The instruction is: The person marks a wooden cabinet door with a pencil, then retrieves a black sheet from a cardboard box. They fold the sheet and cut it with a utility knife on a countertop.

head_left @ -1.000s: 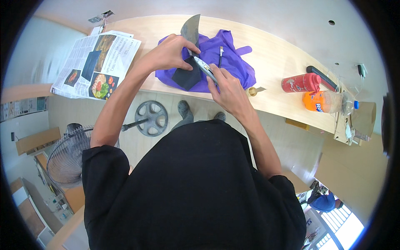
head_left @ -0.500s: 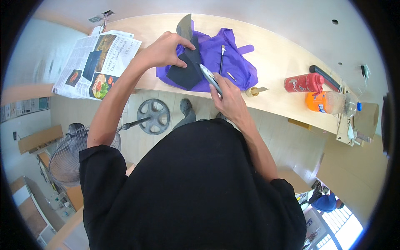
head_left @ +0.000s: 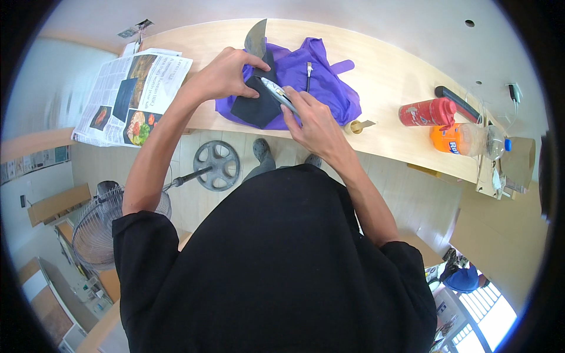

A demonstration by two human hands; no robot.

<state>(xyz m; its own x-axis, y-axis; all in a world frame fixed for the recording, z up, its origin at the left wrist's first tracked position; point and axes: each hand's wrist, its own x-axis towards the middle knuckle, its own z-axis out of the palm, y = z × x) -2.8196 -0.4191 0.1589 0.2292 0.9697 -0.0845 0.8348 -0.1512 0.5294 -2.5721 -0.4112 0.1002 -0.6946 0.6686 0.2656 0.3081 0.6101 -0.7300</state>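
Observation:
My left hand (head_left: 231, 73) rests on a folded or layered black sheet (head_left: 259, 110), thumb and forefinger pressing on it a little apart. In my right hand (head_left: 315, 123) is a slim grey-and-white tool (head_left: 278, 93), shaped like a utility knife. Its tip meets the black sheet just right of my left thumb; the tip itself is too small to make out. A curved, pointed grey piece (head_left: 255, 40) sticks out beyond my left hand. Underneath spreads a crumpled purple cloth (head_left: 329, 88) with a small brush (head_left: 309, 75) on it.
A small round container (head_left: 353, 127) with a flat stick stands at the table's (head_left: 382, 82) near edge. Newspaper (head_left: 109, 100) lies left. To the right are a red bottle (head_left: 426, 112) and an orange-labelled bottle (head_left: 447, 141). A fan (head_left: 94, 229) stands at lower left.
My right hand and the tool have moved slightly left and away from me, along the black sheet. The whole view has shifted a little; my left hand keeps its place on the sheet.

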